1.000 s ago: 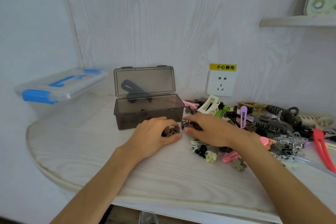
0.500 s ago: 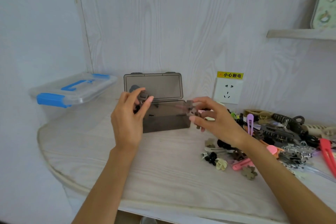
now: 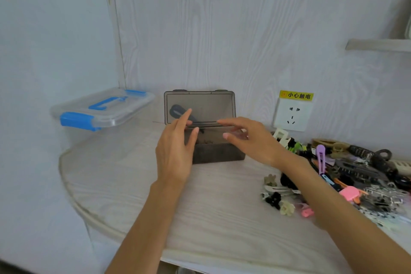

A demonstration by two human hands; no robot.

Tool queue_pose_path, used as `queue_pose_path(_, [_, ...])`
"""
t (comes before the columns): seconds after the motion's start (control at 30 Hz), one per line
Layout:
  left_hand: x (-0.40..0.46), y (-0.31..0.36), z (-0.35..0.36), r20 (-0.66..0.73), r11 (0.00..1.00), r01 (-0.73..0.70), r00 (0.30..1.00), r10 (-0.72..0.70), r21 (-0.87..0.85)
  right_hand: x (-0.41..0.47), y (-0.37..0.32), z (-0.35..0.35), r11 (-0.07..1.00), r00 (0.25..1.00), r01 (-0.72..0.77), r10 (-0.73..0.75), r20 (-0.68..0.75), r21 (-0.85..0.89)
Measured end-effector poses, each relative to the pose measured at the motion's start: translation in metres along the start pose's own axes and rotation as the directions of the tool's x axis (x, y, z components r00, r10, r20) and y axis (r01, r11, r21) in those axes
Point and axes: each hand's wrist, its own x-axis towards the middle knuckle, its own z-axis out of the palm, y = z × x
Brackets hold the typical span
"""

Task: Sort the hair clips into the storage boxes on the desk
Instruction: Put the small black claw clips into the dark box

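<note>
A smoky grey storage box (image 3: 219, 153) stands on the desk with its lid (image 3: 200, 107) raised against the wall. Small brown clips (image 3: 205, 141) lie inside it. My left hand (image 3: 176, 151) hovers over the box's left end, fingers spread, holding nothing. My right hand (image 3: 249, 138) hangs over the box's right end, fingers apart and empty. A pile of mixed hair clips (image 3: 347, 171) covers the desk at the right, with small flower clips (image 3: 278, 200) in front of it.
A clear storage box with blue latches and handle (image 3: 100, 111) sits closed at the back left. A wall socket (image 3: 292, 115) with a yellow warning label is behind the pile. The desk's curved edge (image 3: 89, 213) runs along the left and front.
Both hands picked small brown clips off the desk, carried them up over the grey box and let them go. The hands are now empty with fingers spread.
</note>
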Motion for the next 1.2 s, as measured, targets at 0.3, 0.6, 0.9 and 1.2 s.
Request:
queue_pose_path(0.3, [-0.019,0.036,0.002,0.255,0.939,-0.341,0.905,0.341,-0.046,-0.071,0.031,-0.082,0.951,0.967,-0.196,0.148,0.208,0.237])
queue_pose_path(0.6, [-0.046,0.061,0.04,0.795,0.902,-0.402,0.489,0.359,-0.16,-0.087,0.052,-0.092,0.973,0.939,-0.231,0.231,0.254,-0.032])
queue_pose_path(0.9, [-0.04,0.048,0.034,0.684,0.942,-0.247,0.648,0.335,-0.228,-0.079,0.058,-0.048,0.942,0.977,-0.044,0.11,0.181,-0.333])
queue_pose_path(1.2, [-0.031,0.037,0.024,0.589,0.941,-0.025,0.774,0.233,-0.339,-0.081,0.063,-0.042,0.984,0.994,-0.111,0.113,0.008,-0.14])
